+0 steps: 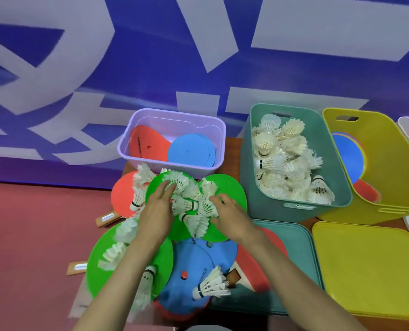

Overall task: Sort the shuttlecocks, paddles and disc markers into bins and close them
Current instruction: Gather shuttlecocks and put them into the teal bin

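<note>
A person's left hand point(158, 209) lays straight fingers against a heap of loose shuttlecocks point(189, 206), while the right hand point(229, 211), apart from it on the heap's other side, digs bent fingers into the feathers, its grip too buried to tell. The heap sits on green rounds point(232, 194) amid scattered paddles point(121, 194), just in front of a purple bin point(175, 119) holding red and blue discs point(191, 149). To the right stand a teal bin point(249, 163) filled with more shuttlecocks and a tilted yellow bin point(389, 163), both open, with a teal lid point(291, 235) and a yellow lid point(365, 263) lying flat in front of them
</note>
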Available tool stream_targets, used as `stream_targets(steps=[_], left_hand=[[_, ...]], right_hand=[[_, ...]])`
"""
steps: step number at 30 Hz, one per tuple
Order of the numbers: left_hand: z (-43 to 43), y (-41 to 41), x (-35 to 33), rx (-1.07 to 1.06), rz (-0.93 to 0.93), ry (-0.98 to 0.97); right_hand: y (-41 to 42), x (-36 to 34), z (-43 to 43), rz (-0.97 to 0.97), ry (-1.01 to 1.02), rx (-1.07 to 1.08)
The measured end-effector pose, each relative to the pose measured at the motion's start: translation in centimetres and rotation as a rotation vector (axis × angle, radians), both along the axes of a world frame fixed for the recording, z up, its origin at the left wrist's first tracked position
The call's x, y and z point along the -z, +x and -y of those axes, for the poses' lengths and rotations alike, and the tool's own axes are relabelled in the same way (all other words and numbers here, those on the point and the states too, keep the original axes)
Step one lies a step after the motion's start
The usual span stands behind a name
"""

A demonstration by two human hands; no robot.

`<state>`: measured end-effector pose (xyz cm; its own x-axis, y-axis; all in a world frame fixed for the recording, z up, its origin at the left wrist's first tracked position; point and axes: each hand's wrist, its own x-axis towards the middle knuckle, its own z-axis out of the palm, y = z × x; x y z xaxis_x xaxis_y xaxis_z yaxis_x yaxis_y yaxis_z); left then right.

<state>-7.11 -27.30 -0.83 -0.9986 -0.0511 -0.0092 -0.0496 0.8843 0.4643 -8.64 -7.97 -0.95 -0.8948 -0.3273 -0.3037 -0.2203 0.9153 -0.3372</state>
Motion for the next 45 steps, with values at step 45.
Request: stream_targets(steps=[45], left_hand=[[-22.5, -6.7, -7.0, 0.363, -0.141, -0.126]], right_hand=[[-3.2, -7.8, -23.6, -0.395, 0.043, 0.393]])
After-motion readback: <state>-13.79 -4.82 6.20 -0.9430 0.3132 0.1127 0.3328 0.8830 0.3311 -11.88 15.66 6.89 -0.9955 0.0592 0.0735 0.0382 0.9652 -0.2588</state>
